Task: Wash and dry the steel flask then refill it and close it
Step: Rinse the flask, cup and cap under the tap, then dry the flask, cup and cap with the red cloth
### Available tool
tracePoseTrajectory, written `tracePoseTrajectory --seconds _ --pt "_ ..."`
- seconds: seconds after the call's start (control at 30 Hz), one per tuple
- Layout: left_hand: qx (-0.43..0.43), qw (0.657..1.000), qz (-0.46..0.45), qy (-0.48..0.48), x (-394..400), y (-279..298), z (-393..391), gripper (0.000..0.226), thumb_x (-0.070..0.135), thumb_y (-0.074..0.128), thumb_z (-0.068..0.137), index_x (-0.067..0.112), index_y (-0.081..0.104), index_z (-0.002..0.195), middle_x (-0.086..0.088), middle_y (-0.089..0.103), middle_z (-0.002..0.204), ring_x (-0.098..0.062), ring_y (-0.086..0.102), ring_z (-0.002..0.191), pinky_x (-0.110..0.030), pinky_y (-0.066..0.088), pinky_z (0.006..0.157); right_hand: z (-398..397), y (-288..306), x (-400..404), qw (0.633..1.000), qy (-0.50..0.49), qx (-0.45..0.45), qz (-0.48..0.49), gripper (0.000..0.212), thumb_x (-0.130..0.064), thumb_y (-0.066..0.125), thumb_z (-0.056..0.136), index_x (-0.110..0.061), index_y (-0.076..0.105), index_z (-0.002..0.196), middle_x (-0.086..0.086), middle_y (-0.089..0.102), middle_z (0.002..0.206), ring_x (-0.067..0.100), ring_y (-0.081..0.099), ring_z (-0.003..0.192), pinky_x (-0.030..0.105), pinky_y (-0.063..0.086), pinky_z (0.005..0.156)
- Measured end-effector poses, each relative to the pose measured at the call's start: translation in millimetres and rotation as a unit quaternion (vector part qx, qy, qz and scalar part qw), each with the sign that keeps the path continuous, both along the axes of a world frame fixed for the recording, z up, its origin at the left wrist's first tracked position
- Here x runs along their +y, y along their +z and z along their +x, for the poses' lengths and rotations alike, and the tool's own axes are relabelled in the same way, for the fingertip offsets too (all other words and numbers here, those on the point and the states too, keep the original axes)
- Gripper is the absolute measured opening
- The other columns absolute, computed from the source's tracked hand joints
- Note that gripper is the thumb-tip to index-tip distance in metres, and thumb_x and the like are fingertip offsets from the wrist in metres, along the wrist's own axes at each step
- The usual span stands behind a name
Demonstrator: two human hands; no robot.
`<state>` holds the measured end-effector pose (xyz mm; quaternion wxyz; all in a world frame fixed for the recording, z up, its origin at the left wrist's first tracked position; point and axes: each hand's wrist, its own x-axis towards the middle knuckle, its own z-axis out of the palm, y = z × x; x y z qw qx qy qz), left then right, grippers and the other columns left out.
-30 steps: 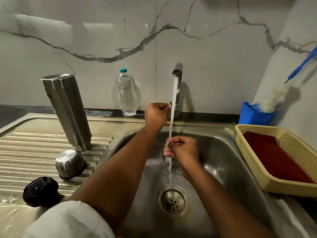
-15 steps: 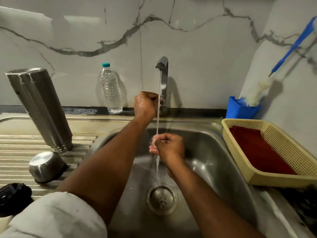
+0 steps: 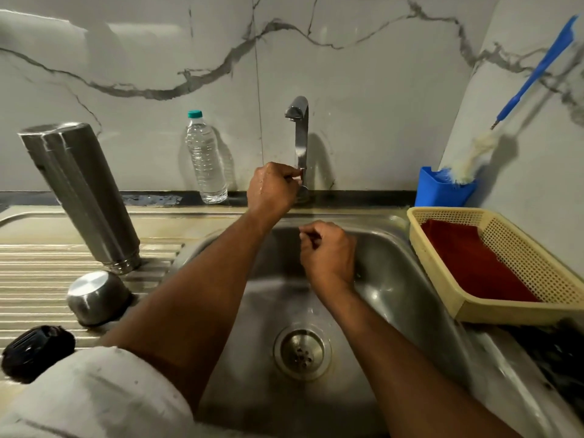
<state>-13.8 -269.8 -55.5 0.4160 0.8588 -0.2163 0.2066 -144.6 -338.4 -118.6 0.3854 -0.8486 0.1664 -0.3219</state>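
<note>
Hands at the tap, flask inverted on the drainboard.
The left hand (image 3: 272, 191) gripped the tap (image 3: 299, 143) lever; the right hand (image 3: 328, 251) hung clenched, empty, over the sink (image 3: 395, 279). The steel flask (image 3: 79, 197) stood mouth-down, leaning left, beside its steel cup (image 3: 94, 297) and black lid (image 3: 38, 352).

I see a pale marble-look wall (image 3: 363, 74) with dark grey veins behind the counter, meeting a side wall (image 3: 537, 172) of the same finish on the right, with soft glare high on the left. Below runs a steel sink (image 3: 395, 279) with a ribbed drainboard (image 3: 38, 279) to its left and a round drain (image 3: 302, 352) in the basin. At the back rim I see a dark strip (image 3: 363, 195), wet in places.
</note>
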Motion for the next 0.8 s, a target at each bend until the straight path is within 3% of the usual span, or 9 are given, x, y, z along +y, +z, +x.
tracePoseTrajectory --seconds 0.13,0.23,0.37,0.43,0.57,0.7,0.8 --pt "-0.023 0.998 0.044 -0.032 30.2 -11.6 -25.8 0.020 0.017 0.075 0.093 0.022 0.083 0.111 0.002 0.082 0.104 -0.011 0.075 0.088 -0.034 0.063 0.084 -4.2 -1.2 -3.6 0.989 -0.011 0.147 -0.014 0.012 -0.015 0.073 0.090 -0.026 0.078 0.092 -0.006 0.076 0.094 0.015 0.072 0.091 0.024 0.052 0.074" --pt "-0.003 0.993 0.111 -0.044 55.7 -27.9 -48.1 0.020 0.020 0.078 0.090 0.026 0.083 0.108 0.005 0.082 0.103 -0.010 0.075 0.089 -0.034 0.062 0.085 -5.9 2.6 -4.6 0.992 -0.042 0.101 -0.065 0.018 -0.017 0.071 0.091 -0.028 0.077 0.104 -0.006 0.075 0.101 0.017 0.070 0.093 0.026 0.055 0.075" --pt "0.043 0.992 0.118 -0.025 80.2 -44.2 -77.2 0.016 0.021 0.080 0.089 0.024 0.084 0.105 0.006 0.081 0.102 -0.009 0.074 0.091 -0.034 0.061 0.088 -9.0 -0.8 -5.7 0.981 -0.006 0.183 -0.067 0.014 -0.017 0.077 0.086 -0.029 0.077 0.093 -0.005 0.075 0.092 0.018 0.072 0.090 0.031 0.059 0.073" --pt "0.076 0.990 0.119 -0.020 84.8 -51.9 -84.7 0.017 0.024 0.083 0.087 0.025 0.083 0.105 0.006 0.081 0.102 -0.008 0.073 0.090 -0.037 0.062 0.089 -8.8 -0.6 -6.3 0.986 -0.016 0.151 -0.071 0.015 -0.018 0.076 0.088 -0.029 0.077 0.098 -0.006 0.075 0.094 0.017 0.071 0.090 0.028 0.055 0.071" --pt "0.106 0.978 0.178 -0.023 88.8 -73.9 -85.5 0.039 0.034 0.085 0.085 0.025 0.077 0.122 0.004 0.079 0.109 -0.014 0.072 0.100 -0.043 0.061 0.094 -8.1 -2.0 -4.7 0.978 0.002 0.188 -0.085 0.018 -0.020 0.080 0.084 -0.029 0.077 0.099 -0.006 0.076 0.096 0.016 0.072 0.093 0.029 0.058 0.076" --pt "0.088 0.971 0.219 -0.032 89.5 -83.8 -78.6 0.069 0.043 0.086 0.083 0.025 0.062 0.145 -0.003 0.069 0.139 -0.024 0.065 0.126 -0.043 0.053 0.108 -7.7 1.2 -2.5 0.978 -0.002 0.190 -0.082 0.016 -0.025 0.078 0.081 -0.028 0.078 0.097 -0.004 0.077 0.095 0.019 0.072 0.094 0.034 0.060 0.084" --pt "0.106 0.971 0.208 -0.042 89.8 -86.6 -76.1 0.076 0.041 0.086 0.084 0.021 0.055 0.150 -0.005 0.068 0.139 -0.024 0.065 0.125 -0.040 0.052 0.104 -11.2 8.5 -4.5 0.978 0.001 0.197 -0.073 0.014 -0.026 0.080 0.078 -0.026 0.078 0.092 -0.003 0.077 0.092 0.020 0.073 0.092 0.034 0.061 0.080"
